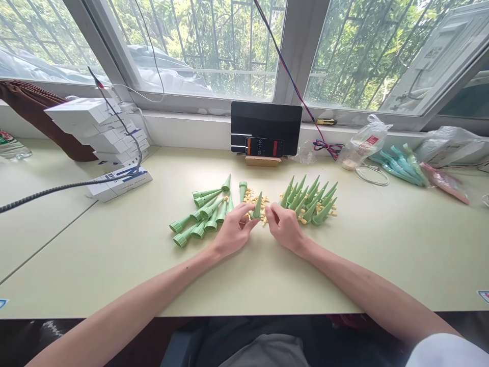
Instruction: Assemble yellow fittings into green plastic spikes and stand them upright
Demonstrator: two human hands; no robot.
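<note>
My left hand [236, 229] grips a green plastic watering spike [257, 206], its point upward, between thumb and fingers. Close to its right side is my right hand [284, 224], closed in a pinch; whatever it holds is hidden by the fingers. Small yellow valve-like pieces [251, 197] lie in a pile behind and between the hands. Loose green spikes [198, 219] lie on their sides to the left. To the right, several more spikes [311, 199] stand grouped with points up, yellow pieces showing at their lower ends. One spike [243, 191] stands wide end up behind the pile.
A phone showing a timer [264, 147] leans on a black tablet [266, 122] by the window. White boxes [103, 127] are stacked at the left, with a dark braided cable [69, 189] nearby. Plastic bags [367, 142] and blue-green packets [401, 165] lie at the back right.
</note>
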